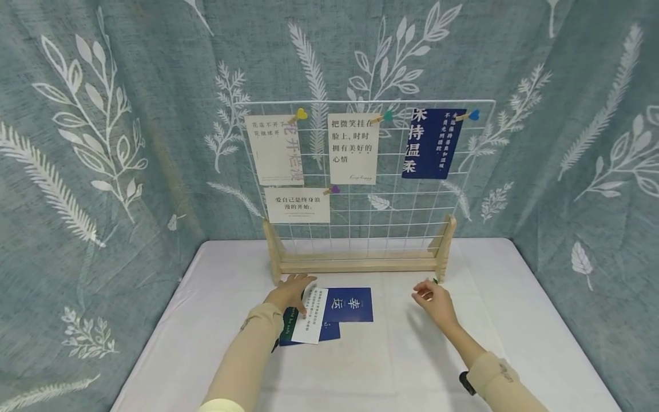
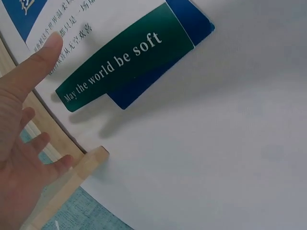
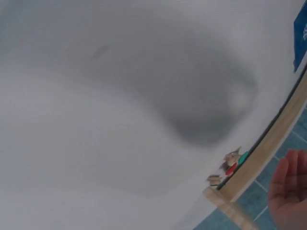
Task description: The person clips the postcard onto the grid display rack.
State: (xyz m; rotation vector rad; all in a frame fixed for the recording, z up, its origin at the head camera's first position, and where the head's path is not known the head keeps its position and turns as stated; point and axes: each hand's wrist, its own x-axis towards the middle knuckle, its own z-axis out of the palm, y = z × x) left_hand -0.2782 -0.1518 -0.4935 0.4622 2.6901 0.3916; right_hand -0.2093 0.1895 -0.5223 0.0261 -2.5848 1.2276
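Observation:
My left hand (image 1: 288, 293) reaches over the left end of a group of cards, fingers spread. Its thumb tip overlaps the white card (image 1: 312, 320) with lines of print. That card's green end strip (image 2: 129, 57) reads "May the world be soft". A blue card (image 1: 357, 305) with large white characters lies at the right of the group. Another blue card (image 1: 329, 333) shows from underneath. Above the table, by the rack's right foot, is my right hand (image 1: 436, 302), its fingers loosely bent and nothing visible in them. Small coloured clips (image 3: 232, 164) lie near the rack's base.
A white wire grid rack (image 1: 396, 212) on a wooden base (image 1: 360, 265) stands at the back. Cards hang from it, among them a dark blue card (image 1: 434, 146), each with a heart clip such as the yellow clip (image 1: 301, 114). Leaf-patterned cloth (image 1: 170, 171) surrounds the white table (image 1: 391, 366).

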